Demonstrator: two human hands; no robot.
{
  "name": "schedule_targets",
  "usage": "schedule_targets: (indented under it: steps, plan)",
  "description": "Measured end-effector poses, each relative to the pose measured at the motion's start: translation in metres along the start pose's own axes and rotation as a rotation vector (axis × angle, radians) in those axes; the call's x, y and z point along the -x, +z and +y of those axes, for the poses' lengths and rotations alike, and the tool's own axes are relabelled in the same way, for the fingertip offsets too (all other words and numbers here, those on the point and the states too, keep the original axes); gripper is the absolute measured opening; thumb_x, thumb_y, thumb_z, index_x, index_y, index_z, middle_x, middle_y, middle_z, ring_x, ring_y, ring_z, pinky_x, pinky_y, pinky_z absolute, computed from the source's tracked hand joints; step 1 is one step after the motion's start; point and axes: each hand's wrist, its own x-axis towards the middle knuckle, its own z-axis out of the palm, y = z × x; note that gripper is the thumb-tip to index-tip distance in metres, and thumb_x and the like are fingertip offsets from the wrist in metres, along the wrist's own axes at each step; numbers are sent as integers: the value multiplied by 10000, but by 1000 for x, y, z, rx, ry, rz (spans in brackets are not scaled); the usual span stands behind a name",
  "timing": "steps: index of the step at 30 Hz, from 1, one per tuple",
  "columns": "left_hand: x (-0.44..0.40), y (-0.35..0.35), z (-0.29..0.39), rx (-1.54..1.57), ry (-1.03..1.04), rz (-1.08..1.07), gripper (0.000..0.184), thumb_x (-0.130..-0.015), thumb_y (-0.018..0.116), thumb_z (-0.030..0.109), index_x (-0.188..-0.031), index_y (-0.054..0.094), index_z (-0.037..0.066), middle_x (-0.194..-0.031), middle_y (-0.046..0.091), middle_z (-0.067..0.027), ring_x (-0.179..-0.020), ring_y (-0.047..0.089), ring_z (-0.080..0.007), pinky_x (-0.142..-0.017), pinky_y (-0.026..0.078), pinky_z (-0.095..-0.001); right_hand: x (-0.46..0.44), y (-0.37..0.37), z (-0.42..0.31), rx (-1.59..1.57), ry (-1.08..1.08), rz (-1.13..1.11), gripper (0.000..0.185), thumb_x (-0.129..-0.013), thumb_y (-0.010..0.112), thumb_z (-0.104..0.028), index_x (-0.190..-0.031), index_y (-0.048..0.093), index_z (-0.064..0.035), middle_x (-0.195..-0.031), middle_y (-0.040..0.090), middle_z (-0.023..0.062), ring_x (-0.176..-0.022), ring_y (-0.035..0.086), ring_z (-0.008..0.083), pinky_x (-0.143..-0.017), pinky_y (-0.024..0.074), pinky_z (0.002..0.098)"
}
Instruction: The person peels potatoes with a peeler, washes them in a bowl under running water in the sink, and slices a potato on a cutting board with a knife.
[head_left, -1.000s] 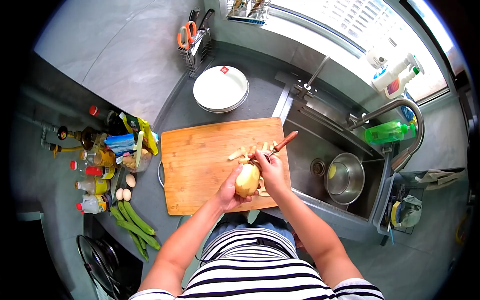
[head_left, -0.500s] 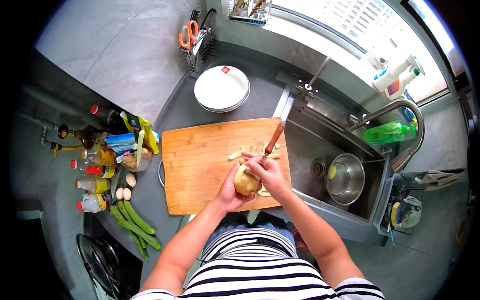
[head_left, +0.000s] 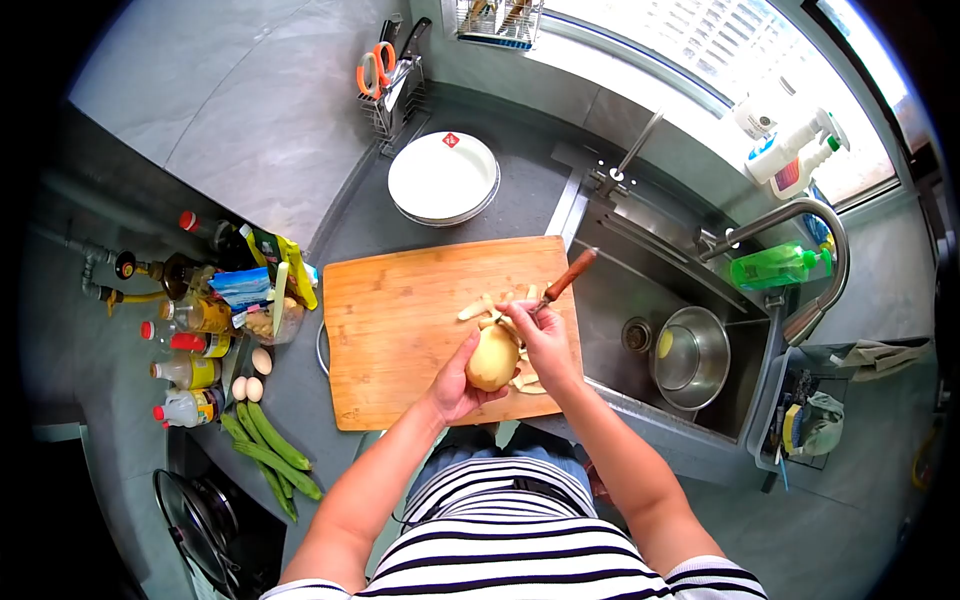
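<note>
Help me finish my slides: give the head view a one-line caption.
Over a cutting board with peelings, the left hand holds a potato and the right hand a brown-handled peeler.

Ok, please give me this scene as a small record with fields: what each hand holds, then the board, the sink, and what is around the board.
Left hand: holds a potato, mostly peeled by its look
Right hand: holds a peeler, handle pointing up and away
Board: peelings lie on it
Sink: metal bowl inside
Left of board: three eggs, green vegetables
Beyond board: white dishes, stacked
</note>
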Motion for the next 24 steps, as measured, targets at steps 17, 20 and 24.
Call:
schedule_targets:
  steps: [17, 20, 24]
  plan:
    - [0, -2, -2, -743, 429, 88, 596, -738, 750, 26, -1257, 465, 92, -1113, 547, -11, -1018, 532, -112, -882, 454, -278, 10, 2, -3, 97, 84, -356, 223, -962, 565, -231, -1023, 659, -38, -1103, 658, 65, -1021, 579, 88, -900, 458, 255]
    - [-1, 2, 1, -702, 425, 69, 650, -707, 758, 20, -1274, 446, 91, -1118, 542, -12, -1022, 530, -113, -887, 452, -278, 13, 9, -6, 105, 129, -239, 212, -956, 575, -202, -995, 665, -15, -1037, 672, 67, -951, 607, 110, -861, 485, 261]
    - [7, 2, 3, -782, 373, 81, 647, -706, 765, 39, -1264, 442, 91, -1106, 536, -8, -1011, 524, -103, -883, 448, -268, 3, 3, 6, -116, 203, -48, 189, -947, 590, -182, -995, 642, -7, -945, 682, 67, -877, 646, 124, -809, 521, 253]
